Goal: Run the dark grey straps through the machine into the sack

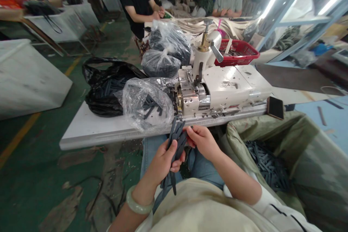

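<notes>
Inside the olive sack lie many dark strips.

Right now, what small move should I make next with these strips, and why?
Probably ease one of the dark strips loose with your right hand: it sits at their upper end, while your left hand holds them around the middle.

Left forearm rises from the lower edge; left wrist close to straight. Left hand is closed in a grip, thumb uppermost, fingers curled beneath. Right forearm angles inward from the lower right, elbow bent. Right hand sits just beside the left and slightly higher, thumb and index finger drawn into a pinch. Both arms are held before the torso.
</notes>
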Action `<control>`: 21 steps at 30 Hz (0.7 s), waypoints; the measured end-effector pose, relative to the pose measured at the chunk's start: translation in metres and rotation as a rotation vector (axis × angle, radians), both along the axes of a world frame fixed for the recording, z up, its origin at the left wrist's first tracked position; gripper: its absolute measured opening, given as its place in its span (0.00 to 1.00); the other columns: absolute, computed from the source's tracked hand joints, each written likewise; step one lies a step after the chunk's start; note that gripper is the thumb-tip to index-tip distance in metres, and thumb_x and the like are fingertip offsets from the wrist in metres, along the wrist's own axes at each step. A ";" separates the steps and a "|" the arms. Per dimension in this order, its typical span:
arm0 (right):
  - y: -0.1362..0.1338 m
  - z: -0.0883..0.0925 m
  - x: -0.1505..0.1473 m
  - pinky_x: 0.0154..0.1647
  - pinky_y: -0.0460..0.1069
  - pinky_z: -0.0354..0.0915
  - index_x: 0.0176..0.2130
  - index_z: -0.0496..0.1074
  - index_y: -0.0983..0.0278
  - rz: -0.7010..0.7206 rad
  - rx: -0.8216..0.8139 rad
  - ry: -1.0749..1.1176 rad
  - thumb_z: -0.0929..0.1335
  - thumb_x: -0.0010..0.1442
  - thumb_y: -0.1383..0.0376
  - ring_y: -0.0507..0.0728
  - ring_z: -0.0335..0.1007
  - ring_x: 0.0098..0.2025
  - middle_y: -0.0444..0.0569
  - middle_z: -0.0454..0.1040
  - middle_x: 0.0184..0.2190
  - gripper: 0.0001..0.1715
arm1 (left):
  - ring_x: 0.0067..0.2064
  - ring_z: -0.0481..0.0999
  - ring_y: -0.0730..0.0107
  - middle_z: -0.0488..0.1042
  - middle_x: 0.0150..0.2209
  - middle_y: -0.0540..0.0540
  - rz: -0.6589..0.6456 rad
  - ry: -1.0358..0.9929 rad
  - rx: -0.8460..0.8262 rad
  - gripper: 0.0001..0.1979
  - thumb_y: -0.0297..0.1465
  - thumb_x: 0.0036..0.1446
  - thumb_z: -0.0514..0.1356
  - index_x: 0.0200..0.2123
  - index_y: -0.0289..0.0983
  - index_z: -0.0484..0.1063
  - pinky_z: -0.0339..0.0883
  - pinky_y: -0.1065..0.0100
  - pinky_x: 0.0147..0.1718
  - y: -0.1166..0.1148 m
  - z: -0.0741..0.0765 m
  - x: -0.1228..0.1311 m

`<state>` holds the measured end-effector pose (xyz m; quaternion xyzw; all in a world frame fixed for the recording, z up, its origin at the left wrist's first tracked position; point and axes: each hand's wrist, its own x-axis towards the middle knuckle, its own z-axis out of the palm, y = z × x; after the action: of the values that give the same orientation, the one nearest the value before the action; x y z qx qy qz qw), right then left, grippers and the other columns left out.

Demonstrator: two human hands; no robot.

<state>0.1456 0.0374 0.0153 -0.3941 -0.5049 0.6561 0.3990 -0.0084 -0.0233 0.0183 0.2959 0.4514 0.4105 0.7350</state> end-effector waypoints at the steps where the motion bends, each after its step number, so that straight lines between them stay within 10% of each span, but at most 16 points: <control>1: -0.001 -0.001 0.000 0.16 0.42 0.50 0.27 0.70 0.67 -0.053 -0.014 0.020 0.66 0.60 0.48 0.46 0.51 0.15 0.38 0.60 0.13 0.24 | 0.17 0.55 0.83 0.70 0.24 0.49 0.018 0.013 0.008 0.20 0.49 0.59 0.56 0.38 0.36 0.65 0.49 0.80 0.14 0.001 -0.001 0.002; 11: 0.010 -0.013 0.016 0.27 0.40 0.71 0.34 0.74 0.65 -0.229 -0.375 0.485 0.73 0.55 0.55 0.49 0.75 0.28 0.48 0.79 0.30 0.16 | 0.16 0.53 0.84 0.67 0.21 0.52 0.134 -0.044 -0.011 0.24 0.48 0.55 0.61 0.44 0.35 0.67 0.46 0.80 0.13 0.008 0.002 -0.011; 21: 0.003 -0.008 0.014 0.36 0.45 0.63 0.36 0.72 0.61 -0.005 -0.044 0.637 0.76 0.50 0.65 0.51 0.64 0.33 0.44 0.69 0.30 0.14 | 0.17 0.53 0.84 0.66 0.22 0.52 0.210 -0.008 0.019 0.21 0.46 0.57 0.60 0.44 0.34 0.68 0.47 0.81 0.14 0.009 0.008 -0.023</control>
<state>0.1598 0.0400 0.0074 -0.1785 -0.3392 0.7562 0.5303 -0.0312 -0.0143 0.0260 0.2523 0.4732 0.4907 0.6868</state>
